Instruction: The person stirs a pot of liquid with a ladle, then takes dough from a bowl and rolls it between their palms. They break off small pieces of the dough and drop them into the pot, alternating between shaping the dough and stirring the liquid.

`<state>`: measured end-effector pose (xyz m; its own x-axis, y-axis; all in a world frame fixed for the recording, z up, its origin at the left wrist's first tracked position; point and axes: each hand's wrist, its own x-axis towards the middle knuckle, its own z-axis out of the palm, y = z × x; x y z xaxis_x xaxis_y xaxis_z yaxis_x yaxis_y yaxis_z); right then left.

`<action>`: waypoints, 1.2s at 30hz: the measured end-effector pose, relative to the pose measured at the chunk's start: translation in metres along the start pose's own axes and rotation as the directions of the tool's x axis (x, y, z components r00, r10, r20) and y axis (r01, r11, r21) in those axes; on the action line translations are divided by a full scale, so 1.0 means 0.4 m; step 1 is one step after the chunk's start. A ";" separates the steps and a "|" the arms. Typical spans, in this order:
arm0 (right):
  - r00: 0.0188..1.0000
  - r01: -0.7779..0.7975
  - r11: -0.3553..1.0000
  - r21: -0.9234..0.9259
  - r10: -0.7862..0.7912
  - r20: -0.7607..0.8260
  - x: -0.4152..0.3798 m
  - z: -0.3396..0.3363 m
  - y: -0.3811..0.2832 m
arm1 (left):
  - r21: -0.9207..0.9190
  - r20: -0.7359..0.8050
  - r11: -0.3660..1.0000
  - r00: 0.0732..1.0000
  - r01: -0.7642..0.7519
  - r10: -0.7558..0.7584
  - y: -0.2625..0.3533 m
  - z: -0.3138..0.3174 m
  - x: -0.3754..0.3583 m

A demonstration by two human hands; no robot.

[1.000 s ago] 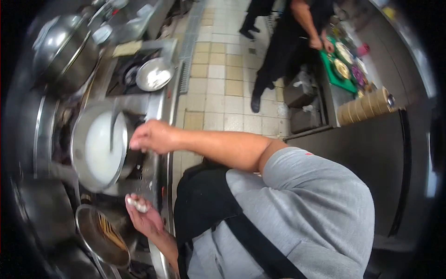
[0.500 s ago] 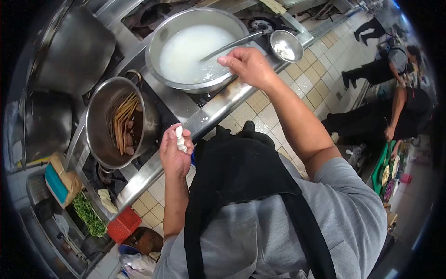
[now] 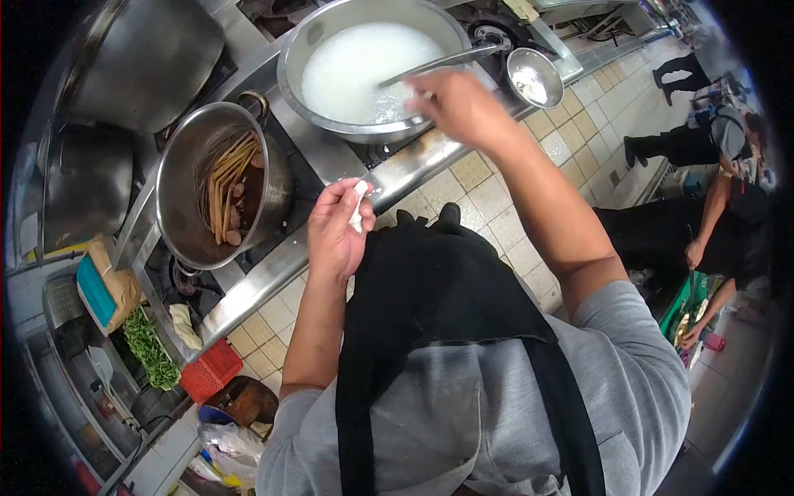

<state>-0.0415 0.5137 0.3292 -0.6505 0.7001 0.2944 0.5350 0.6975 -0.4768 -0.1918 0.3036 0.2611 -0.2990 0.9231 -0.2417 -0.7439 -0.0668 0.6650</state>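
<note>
Closer to the wide basin (image 3: 314, 35) had come my left hand (image 3: 331, 231), pinching 1 white lump (image 3: 356, 217) between thumb and fingers by the stove edge (image 3: 269, 289), while my right hand (image 3: 465, 107) blurred at the rim, its grip unclear.

The apron (image 3: 442, 289) is black, the shirt (image 3: 422, 405) plain grey.

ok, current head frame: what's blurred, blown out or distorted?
Head view: right hand motion-blurred, left hand noticeably sharper; glare in the small bowl and along the stove's front rail; strong fisheye curvature, black corners; co-workers at the right soft and stretched.
</note>
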 end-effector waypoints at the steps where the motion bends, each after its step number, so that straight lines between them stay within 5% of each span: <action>1: 0.987 0.035 0.987 0.157 -0.059 0.149 -0.027 -0.002 -0.029 | -0.011 -0.007 1.000 1.000 0.023 -0.023 -0.002 0.006 0.006; 2: 0.950 0.046 0.949 0.312 -0.138 0.281 -0.052 -0.004 -0.056 | -0.022 -0.010 0.999 0.999 0.045 -0.045 -0.004 0.013 0.012; 4: 0.930 0.094 0.897 0.431 -0.234 0.284 -0.099 0.018 -0.104 | -0.011 -0.022 0.999 0.998 0.051 -0.051 -0.009 0.025 0.019; 10: 0.927 0.256 0.855 0.451 -0.349 0.135 -0.147 0.081 -0.106 | 0.020 0.005 0.995 0.996 0.094 -0.094 -0.021 0.026 0.022; 18: 0.908 0.384 0.791 0.477 -0.418 -0.039 -0.156 0.075 -0.104 | 0.298 -0.051 0.947 0.993 0.117 -0.107 0.022 0.049 0.020; 26: 0.947 0.288 0.853 0.436 -0.322 0.006 -0.148 0.038 -0.096 | 0.292 -0.033 0.955 0.998 0.057 -0.049 0.046 0.014 0.044; 29: 0.997 -0.054 0.756 0.652 0.001 0.082 -0.138 0.013 -0.070 | 0.201 -0.030 0.978 0.998 0.051 -0.046 0.055 -0.002 0.044; 30: 0.997 -0.053 0.758 0.650 0.001 0.080 -0.133 0.002 -0.062 | 0.147 -0.040 0.988 0.998 0.045 -0.039 0.059 -0.006 0.043; 32: 0.960 -0.272 0.482 0.833 0.201 0.197 -0.124 -0.024 -0.046 | 0.123 -0.018 0.992 0.999 0.037 -0.035 0.048 -0.017 0.048; 36: 0.943 -0.318 0.400 0.860 0.226 0.244 -0.105 -0.032 0.007 | 0.052 -0.001 0.997 0.998 0.061 -0.061 0.040 -0.026 0.034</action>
<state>-0.0058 0.4883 0.3260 -0.6240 0.7807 -0.0323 -0.0427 -0.0754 -0.9962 -0.2138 0.3110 0.2612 -0.2535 0.9251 -0.2829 -0.7288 0.0097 0.6847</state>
